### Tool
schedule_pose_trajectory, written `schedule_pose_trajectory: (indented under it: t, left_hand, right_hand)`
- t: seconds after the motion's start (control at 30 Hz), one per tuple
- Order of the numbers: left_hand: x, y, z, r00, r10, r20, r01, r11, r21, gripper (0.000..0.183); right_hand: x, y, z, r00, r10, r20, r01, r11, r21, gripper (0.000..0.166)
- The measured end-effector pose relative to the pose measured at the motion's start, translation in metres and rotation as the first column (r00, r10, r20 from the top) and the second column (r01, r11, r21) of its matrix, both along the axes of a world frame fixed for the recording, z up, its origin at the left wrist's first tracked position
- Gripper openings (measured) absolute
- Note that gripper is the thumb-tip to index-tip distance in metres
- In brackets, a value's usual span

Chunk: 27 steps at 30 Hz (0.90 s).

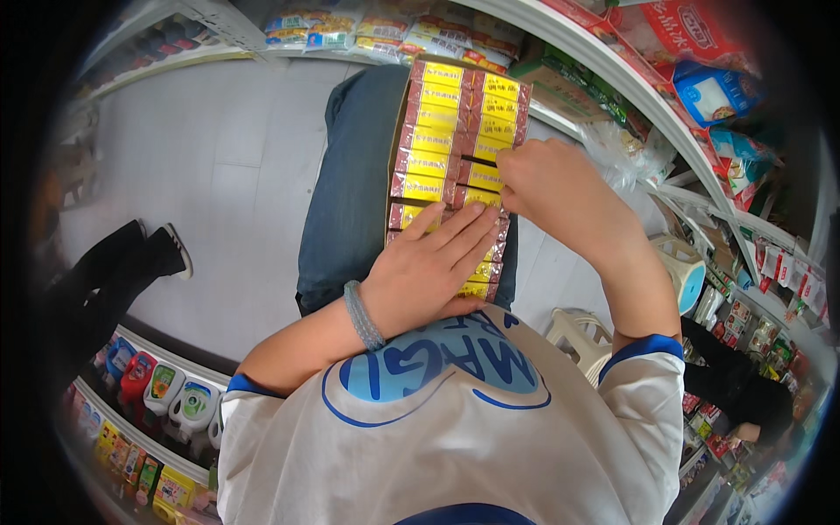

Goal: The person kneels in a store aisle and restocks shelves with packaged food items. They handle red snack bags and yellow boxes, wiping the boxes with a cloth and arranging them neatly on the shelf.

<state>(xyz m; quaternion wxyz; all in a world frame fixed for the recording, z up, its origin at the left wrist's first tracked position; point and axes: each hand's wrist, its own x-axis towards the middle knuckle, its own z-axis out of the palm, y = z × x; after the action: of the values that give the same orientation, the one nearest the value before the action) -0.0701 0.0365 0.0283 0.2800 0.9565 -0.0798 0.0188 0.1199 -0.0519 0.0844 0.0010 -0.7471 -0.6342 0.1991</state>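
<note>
A shallow cardboard carton (pixel 398 141) lies lengthwise on my lap, over the blue jeans (pixel 348 197). Two columns of small yellow and dark red seasoning boxes (pixel 430 134), wrapped in clear film, fill it. My left hand (pixel 433 262) rests flat across the nearer boxes with its fingers stretched out. Around its wrist is a grey braided band (pixel 363 316). At the carton's right side, my right hand (pixel 545 177) has curled fingers against the boxes of the right column. Dark gaps show between boxes there. Its fingertips are hidden, so a grip on a box cannot be confirmed.
Bagged goods (pixel 420 33) line a shelf beyond my knees. Shelves with packets (pixel 715 98) curve along the right, near plastic stools (pixel 581 335). Detergent bottles (pixel 193 403) stand at lower left. One person's black trousers (pixel 125 275) show at left, another person (pixel 741 387) at right.
</note>
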Motion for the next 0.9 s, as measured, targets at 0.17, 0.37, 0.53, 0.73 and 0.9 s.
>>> schedule_pose_trajectory:
  t: [0.17,0.37,0.53,0.73,0.9]
  left_hand:
    - [0.0,0.003,0.0,1.0,-0.013,0.005,0.013,1.0,-0.012,0.074]
    - [0.0,0.004,-0.002,1.0,-0.016,0.026,0.016,1.0,-0.021,0.074]
    - [0.001,0.003,-0.002,1.0,-0.007,0.031,0.008,0.999,-0.033,0.074]
    - [0.004,0.004,0.007,0.998,-0.056,0.021,0.056,0.998,0.018,0.072]
    - [0.008,0.009,0.01,0.997,-0.068,0.034,0.069,0.997,-0.037,0.073]
  right_hand:
    - [0.004,0.005,0.003,0.999,0.041,-0.02,-0.042,0.997,-0.059,0.012]
    - [0.01,-0.003,0.01,1.0,0.026,0.008,-0.026,0.999,-0.043,0.013]
    - [0.009,-0.01,0.015,0.998,-0.059,-0.012,0.059,0.998,-0.028,0.015]
    - [0.011,-0.025,-0.012,0.981,-0.105,-0.166,0.121,0.989,0.089,0.021]
    - [0.01,-0.029,-0.012,0.982,-0.129,-0.139,0.148,0.98,0.134,0.024]
